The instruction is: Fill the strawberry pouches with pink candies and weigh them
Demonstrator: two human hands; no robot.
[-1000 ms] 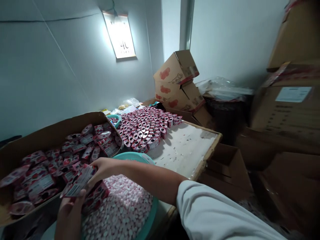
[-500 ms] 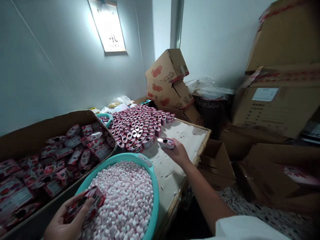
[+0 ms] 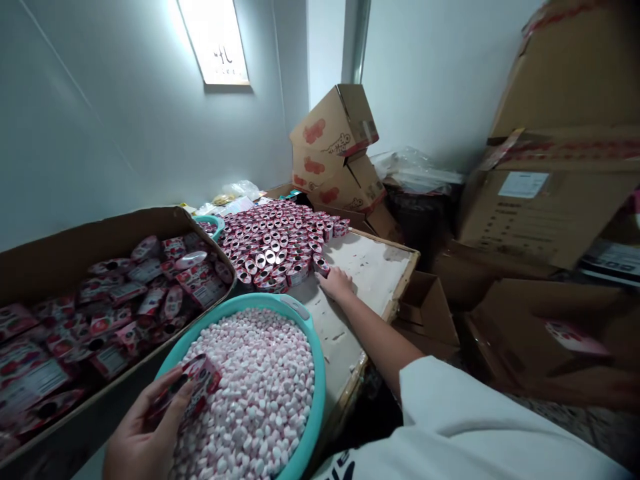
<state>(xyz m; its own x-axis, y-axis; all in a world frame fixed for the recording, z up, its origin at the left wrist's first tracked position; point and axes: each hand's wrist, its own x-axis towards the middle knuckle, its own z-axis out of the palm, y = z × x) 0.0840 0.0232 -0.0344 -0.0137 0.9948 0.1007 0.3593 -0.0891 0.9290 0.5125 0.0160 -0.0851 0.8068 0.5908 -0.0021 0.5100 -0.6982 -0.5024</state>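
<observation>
My left hand (image 3: 143,430) is closed round a red printed carton (image 3: 193,387), held over a teal basin (image 3: 313,373) heaped with small pink and white candies (image 3: 255,387). My right hand (image 3: 336,281) reaches out over the white board (image 3: 370,270). Its fingers rest on a small red filled box (image 3: 321,265) at the near edge of a packed block of like red boxes (image 3: 277,240). Left of the basin lies a brown cardboard tray (image 3: 75,250) full of flat red cartons (image 3: 125,300).
Printed cardboard boxes (image 3: 337,153) are stacked against the far wall. Large brown cartons (image 3: 545,207) pile up on the right, with open boxes (image 3: 430,310) on the floor below the board. A second teal bowl (image 3: 213,223) shows behind the tray.
My right hand went from the cartons at my left hand out to the board with a small box, which now sits at the edge of the block. The view tilted slightly.
</observation>
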